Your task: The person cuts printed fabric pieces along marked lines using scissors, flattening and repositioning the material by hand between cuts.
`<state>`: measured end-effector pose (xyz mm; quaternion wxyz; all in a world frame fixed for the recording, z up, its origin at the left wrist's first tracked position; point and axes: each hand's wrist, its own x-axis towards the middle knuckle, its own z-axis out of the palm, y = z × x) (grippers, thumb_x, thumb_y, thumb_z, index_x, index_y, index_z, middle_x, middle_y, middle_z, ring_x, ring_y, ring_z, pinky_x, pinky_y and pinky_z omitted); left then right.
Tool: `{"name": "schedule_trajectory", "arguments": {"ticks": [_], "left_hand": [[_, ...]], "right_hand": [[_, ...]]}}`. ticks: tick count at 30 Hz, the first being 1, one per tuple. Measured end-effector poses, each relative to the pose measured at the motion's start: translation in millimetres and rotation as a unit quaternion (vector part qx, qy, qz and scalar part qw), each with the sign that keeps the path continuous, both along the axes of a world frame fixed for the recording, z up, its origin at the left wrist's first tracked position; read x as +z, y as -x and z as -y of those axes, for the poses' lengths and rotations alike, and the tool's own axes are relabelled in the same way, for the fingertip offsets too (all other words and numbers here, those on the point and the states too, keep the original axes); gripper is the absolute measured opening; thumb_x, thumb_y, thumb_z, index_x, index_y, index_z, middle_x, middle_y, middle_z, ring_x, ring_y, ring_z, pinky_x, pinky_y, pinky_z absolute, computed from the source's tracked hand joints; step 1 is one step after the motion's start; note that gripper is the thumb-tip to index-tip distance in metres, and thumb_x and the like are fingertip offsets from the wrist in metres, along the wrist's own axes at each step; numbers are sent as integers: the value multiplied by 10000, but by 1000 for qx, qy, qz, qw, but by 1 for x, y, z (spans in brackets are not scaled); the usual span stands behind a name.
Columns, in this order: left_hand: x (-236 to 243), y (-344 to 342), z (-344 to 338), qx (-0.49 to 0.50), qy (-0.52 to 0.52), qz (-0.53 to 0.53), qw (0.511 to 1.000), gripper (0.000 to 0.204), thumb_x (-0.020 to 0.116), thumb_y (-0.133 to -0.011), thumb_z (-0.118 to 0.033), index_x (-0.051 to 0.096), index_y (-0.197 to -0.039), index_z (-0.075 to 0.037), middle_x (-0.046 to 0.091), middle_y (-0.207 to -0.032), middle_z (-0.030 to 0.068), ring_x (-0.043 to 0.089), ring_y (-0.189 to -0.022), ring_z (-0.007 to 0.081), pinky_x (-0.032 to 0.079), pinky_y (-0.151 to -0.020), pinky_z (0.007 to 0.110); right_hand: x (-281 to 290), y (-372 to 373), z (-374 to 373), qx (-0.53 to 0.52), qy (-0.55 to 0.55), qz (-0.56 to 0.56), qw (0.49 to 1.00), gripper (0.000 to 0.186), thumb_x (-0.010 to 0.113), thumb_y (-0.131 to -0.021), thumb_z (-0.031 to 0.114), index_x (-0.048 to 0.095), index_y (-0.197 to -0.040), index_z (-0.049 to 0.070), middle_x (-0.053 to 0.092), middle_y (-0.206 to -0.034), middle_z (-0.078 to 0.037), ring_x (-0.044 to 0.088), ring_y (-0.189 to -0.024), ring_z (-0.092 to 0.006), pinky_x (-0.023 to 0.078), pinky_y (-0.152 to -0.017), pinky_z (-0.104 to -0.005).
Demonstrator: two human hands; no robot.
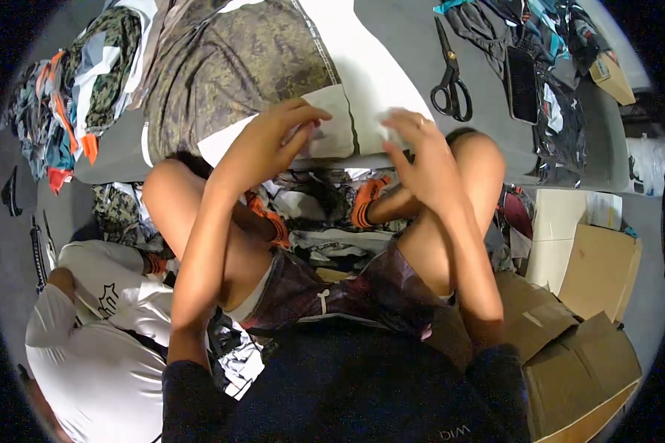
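A camouflage-print fabric piece (244, 70) in brown and olive lies over the grey table in front of me. White fabric (377, 66) is spread to its right. Between my hands is a light grey fabric panel (331, 122) with a dark, uneven line down its right side. Over that panel's left part hovers my left hand (273, 140), its thumb apart from its fingers and nothing visible in it. My right hand (423, 151) is above the white fabric near the table's front edge, thumb and fingers apart; its fingertips are blurred.
Black-handled scissors (451, 81) and a dark phone (522, 85) lie on the table at the right. Fabric scraps (74, 88) heap at the far left. A person in white (103, 362) sits at my lower left. Cardboard boxes (584, 362) stand at my right.
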<state>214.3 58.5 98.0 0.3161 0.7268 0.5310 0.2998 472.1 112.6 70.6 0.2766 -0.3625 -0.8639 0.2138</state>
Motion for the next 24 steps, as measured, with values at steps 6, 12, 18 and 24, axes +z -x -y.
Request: {"name": "schedule_trajectory", "arguments": {"ticks": [6,12,18,24], "left_hand": [[-16,5,8,15,-1,5,1000,195,538,-893,-52,654,-1047,-23,631,-985,86,566,-812,219,440,-751,299],[-49,-12,24,-12,83,-2,996,184,535,-898,-119,658,-965,0,631,-848,78,543,-697,214,427,-633,301],[-102,-115,53,364,321,486,727,215,554,-944,-223,628,-1045,-47,641,-935,46,590,-755,127,438,-652,240],[-126,-133,33,363,211,720,552,234,571,-954,-249,593,-1074,-49,632,-954,34,593,-765,123,443,-662,232]], "right_hand": [[4,-8,33,-66,204,58,975,251,605,-831,39,629,-1075,-14,617,-1079,-125,621,-808,-224,505,-757,-306],[-22,20,52,-212,544,-273,764,198,584,-891,65,615,-1065,-24,637,-922,-111,602,-694,-164,499,-649,-250],[-78,34,60,-281,533,-614,510,191,592,-926,114,600,-1058,-23,634,-829,-79,564,-632,-123,457,-576,-194],[-97,42,58,-229,533,-601,550,173,618,-919,129,613,-1015,-15,625,-784,-69,547,-629,-108,439,-569,-186]]}}
